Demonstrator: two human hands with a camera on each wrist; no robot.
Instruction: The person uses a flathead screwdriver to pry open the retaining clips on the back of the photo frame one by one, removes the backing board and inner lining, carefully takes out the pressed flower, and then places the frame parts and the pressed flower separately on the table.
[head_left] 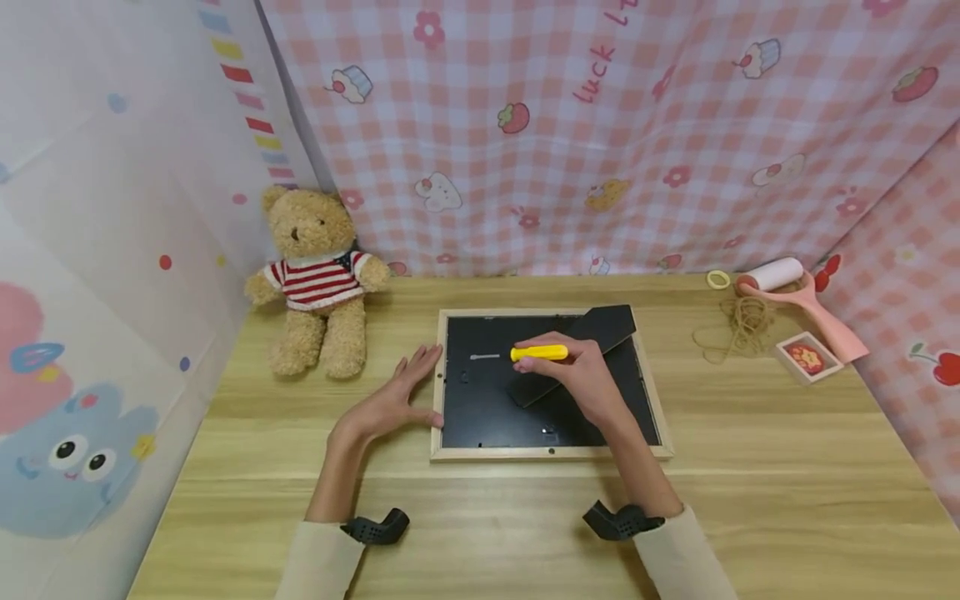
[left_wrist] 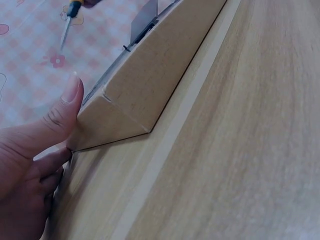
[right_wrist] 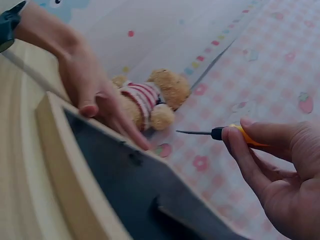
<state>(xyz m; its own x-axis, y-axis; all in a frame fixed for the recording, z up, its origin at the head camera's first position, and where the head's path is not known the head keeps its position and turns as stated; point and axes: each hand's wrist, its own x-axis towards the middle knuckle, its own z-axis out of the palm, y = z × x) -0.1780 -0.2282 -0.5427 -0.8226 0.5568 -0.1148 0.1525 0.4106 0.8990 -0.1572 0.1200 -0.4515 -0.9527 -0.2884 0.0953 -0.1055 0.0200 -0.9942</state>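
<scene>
A wooden picture frame (head_left: pixel 495 455) lies face down on the table, its black backing board (head_left: pixel 487 417) upward. An easel leg (head_left: pixel 611 327) slants across the right part of the backing. My right hand (head_left: pixel 587 379) pinches a screwdriver (head_left: pixel 542 352) by its yellow handle, above the backing. In the right wrist view the screwdriver's thin metal shaft (right_wrist: pixel 195 132) points toward the left hand, clear of the frame. My left hand (head_left: pixel 390 404) rests along the frame's left side with fingers extended. The left wrist view shows its thumb (left_wrist: pixel 73 90) at the frame's corner.
A teddy bear (head_left: pixel 315 283) in a striped sweater sits at the back left. At the right are a pink-handled lint roller (head_left: pixel 817 312), twine (head_left: pixel 746 325), a yellow ring (head_left: pixel 717 279) and a small box (head_left: pixel 808 358). Patterned cloths hang around the table.
</scene>
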